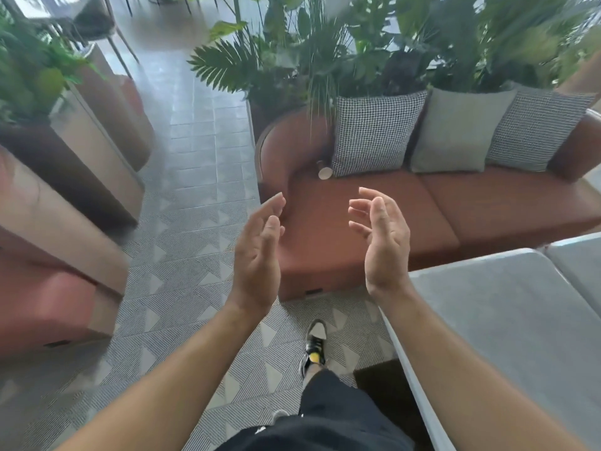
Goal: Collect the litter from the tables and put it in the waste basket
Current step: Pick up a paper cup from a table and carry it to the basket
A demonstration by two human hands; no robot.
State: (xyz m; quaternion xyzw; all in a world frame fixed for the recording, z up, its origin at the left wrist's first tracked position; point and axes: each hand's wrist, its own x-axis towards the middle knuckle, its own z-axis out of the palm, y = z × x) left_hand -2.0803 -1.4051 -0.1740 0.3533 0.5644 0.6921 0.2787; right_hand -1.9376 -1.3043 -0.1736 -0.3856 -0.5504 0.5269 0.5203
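My left hand (258, 255) and right hand (382, 242): empty, fingers loose, palms facing. Small tan cylinder (324, 171), probably a paper cup, lies on red-brown sofa seat (357, 219) beside houndstooth cushion (374, 135). Judged light, crushable; I'd grip its wall softly

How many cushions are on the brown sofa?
3, all against the back of the sofa: left checked cushion, grey cushion in the middle, right checked cushion. None seems hidden.

Bare forearms (182, 369), black shorts (341, 415), a grey, white and black sneaker (315, 343) with yellow patch.
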